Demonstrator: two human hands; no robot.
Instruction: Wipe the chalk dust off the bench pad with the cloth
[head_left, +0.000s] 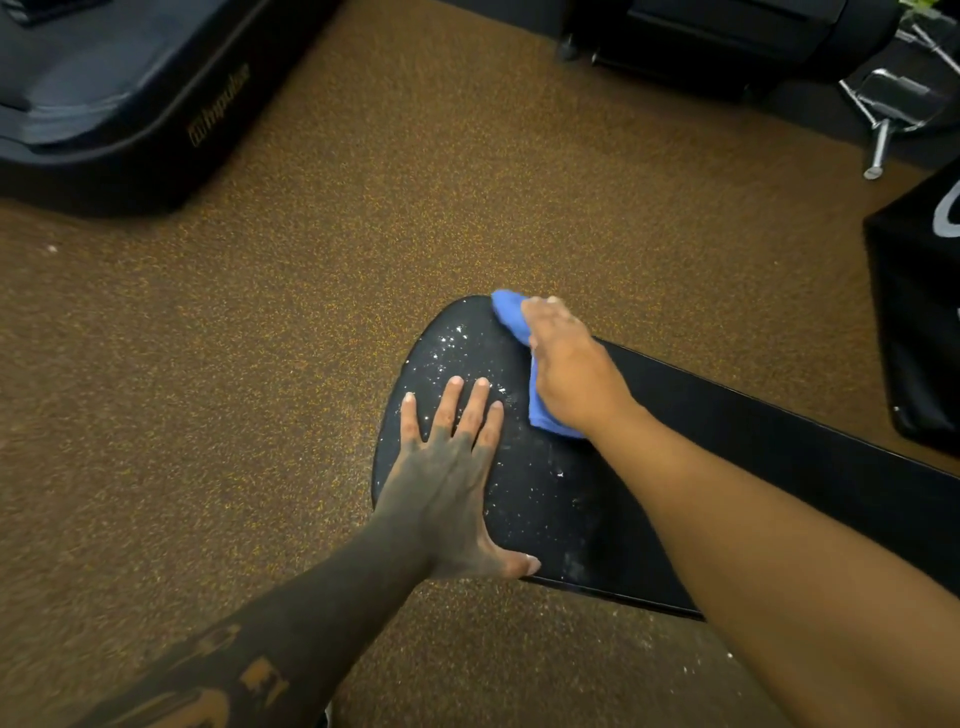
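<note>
A black bench pad (561, 509) with a rounded end runs from the centre to the right edge. White chalk dust (457, 343) speckles its rounded end and middle. My right hand (571, 374) presses a blue cloth (511, 312) flat on the pad's far edge; cloth shows in front of the fingers and below the palm. My left hand (452, 478) lies flat on the pad's near left side, fingers spread, thumb hooked over the near edge, holding nothing.
Brown speckled rubber floor (260, 364) surrounds the bench. A black machine base (119, 93) sits at the top left, dark equipment with metal legs (883, 124) at the top right, and a black padded block (924, 322) at the right edge.
</note>
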